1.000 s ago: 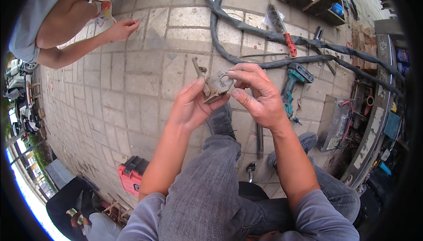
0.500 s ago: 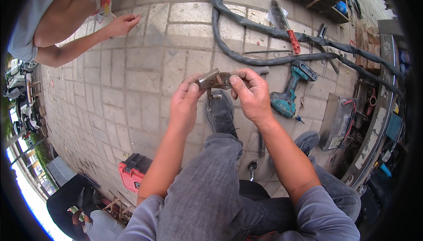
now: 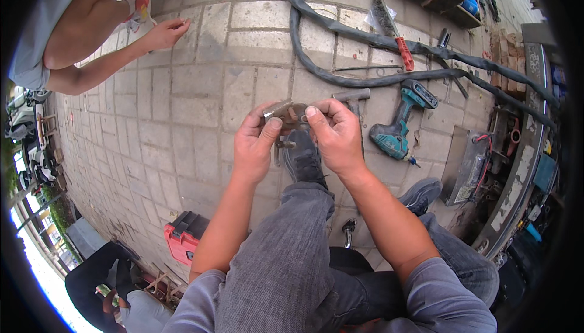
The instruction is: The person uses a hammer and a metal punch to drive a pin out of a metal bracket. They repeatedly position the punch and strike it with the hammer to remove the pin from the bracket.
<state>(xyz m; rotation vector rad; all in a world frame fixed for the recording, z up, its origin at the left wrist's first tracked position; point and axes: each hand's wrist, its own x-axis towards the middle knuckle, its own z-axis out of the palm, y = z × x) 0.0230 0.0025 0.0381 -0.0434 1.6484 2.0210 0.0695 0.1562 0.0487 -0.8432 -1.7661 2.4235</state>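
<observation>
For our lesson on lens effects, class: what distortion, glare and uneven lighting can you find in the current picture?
Head view: corners black, the metal frame at the right bending in a curve; head view: the lower-left rim blown out to white, with a blue fringe; head view: a brighter patch on the paving near the top; head view: the metal part between the fingers duller, fine detail hard to read.

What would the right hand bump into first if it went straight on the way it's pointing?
The right hand would first meet the metal part it holds; past that, perhaps the paving, though depth is unclear.
</observation>
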